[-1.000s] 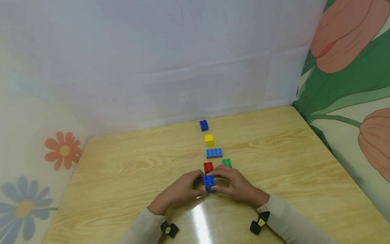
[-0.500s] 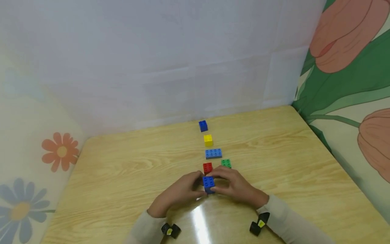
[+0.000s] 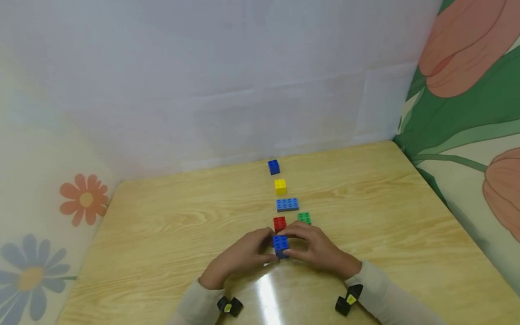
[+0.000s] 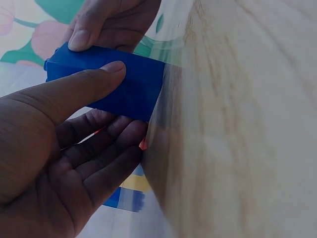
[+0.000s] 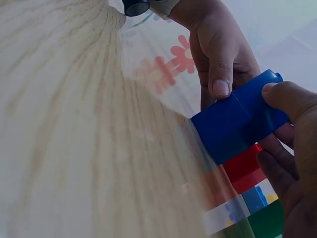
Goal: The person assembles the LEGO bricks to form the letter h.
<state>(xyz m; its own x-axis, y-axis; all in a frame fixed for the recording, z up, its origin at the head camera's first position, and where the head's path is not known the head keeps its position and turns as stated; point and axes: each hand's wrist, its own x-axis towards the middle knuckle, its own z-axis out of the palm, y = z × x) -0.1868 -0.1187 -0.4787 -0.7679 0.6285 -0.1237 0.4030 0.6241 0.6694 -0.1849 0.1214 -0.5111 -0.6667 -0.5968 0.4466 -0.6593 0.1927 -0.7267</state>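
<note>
Two blue toy building bricks (image 3: pixel 280 246), stacked with a faint seam between them in the right wrist view, stand upright on the table at the front of a row. My left hand (image 3: pixel 243 255) pinches the lower part from the left, its thumb on the near face and its fingers behind. From the right, my right hand (image 3: pixel 314 248) grips the upper part between thumb and fingers. Just behind the stack is a red brick (image 3: pixel 279 223). Beyond my right fingers lies a green brick (image 3: pixel 304 218), partly hidden by them.
Farther back in the row lie a long light-blue brick (image 3: pixel 287 204), a yellow brick (image 3: pixel 280 186) and a dark blue brick (image 3: pixel 274 167) near the far edge of the wooden table (image 3: pixel 174 216). A white sheet (image 3: pixel 227 81) hangs behind it.
The head view has shifted slightly. Both hands hold the blue stack in the same place, and the other bricks have not moved.
</note>
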